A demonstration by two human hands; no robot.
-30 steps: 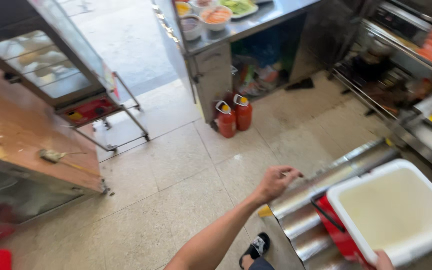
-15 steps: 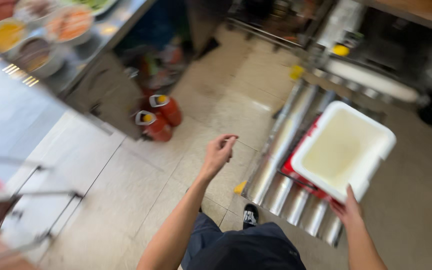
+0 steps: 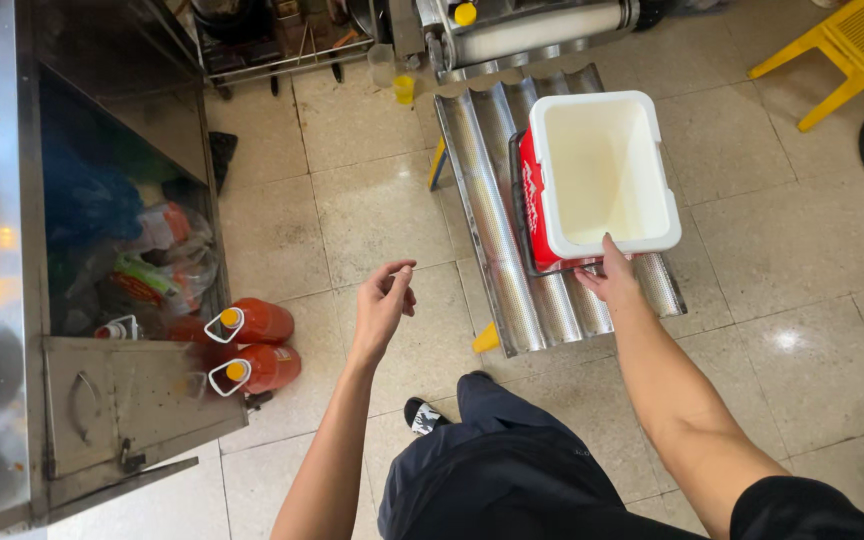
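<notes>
Head view: right hand (image 3: 609,278) grips the white cooler's (image 3: 602,170) near rim; left hand (image 3: 384,305) loosely spread.

A red and white cooler box (image 3: 592,180), lid off, sits on the corrugated metal tray (image 3: 492,230) near its right edge, a label on its red side. The right hand (image 3: 607,280) grips its near rim. Two orange jugs (image 3: 252,345) stand on the floor beside the steel cabinet (image 3: 122,410). Crumpled coloured packets (image 3: 152,265) lie inside that cabinet.
</notes>
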